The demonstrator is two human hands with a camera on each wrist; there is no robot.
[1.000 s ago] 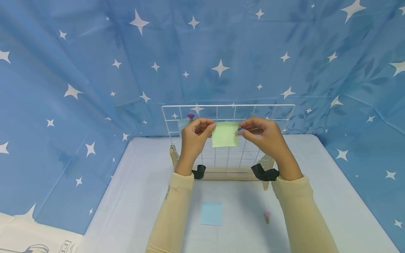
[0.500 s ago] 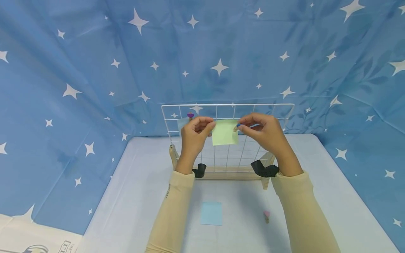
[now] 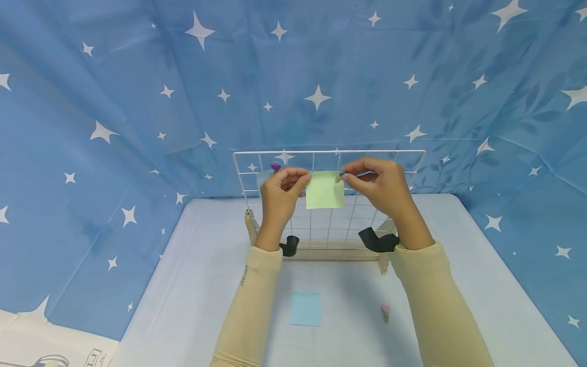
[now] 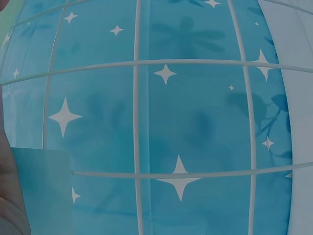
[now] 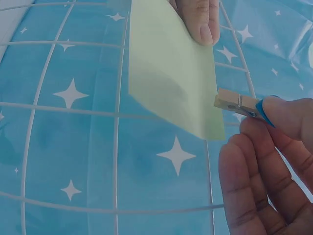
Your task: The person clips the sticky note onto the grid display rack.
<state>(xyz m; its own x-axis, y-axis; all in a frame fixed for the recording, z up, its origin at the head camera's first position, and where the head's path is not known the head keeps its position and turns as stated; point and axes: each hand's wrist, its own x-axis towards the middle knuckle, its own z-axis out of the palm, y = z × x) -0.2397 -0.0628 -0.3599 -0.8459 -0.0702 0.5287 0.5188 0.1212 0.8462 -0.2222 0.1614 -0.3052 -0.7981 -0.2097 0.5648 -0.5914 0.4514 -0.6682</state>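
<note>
1 square pale-green paper note (image 3: pixel 323 192) is pinched by the left hand (image 3: pixel 281 198) before the white wire grid (image 3: pixel 329 152); by the right hand (image 3: pixel 379 183), 1 blue-topped wooden clothespin (image 5: pixel 235 101) is pinched at the note's right edge.

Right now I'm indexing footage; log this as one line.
left hand: holds green note; right hand: pinches clothespin; blue note: on table

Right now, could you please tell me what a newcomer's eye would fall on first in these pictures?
Probably the blue, star-patterned backdrop behind the white wire grid. Next, the pale green note at the centre, its left edge in the left hand, while the right hand pinches a blue-ended clothespin by its right edge. Below, a light blue square lies on the white table.
</note>
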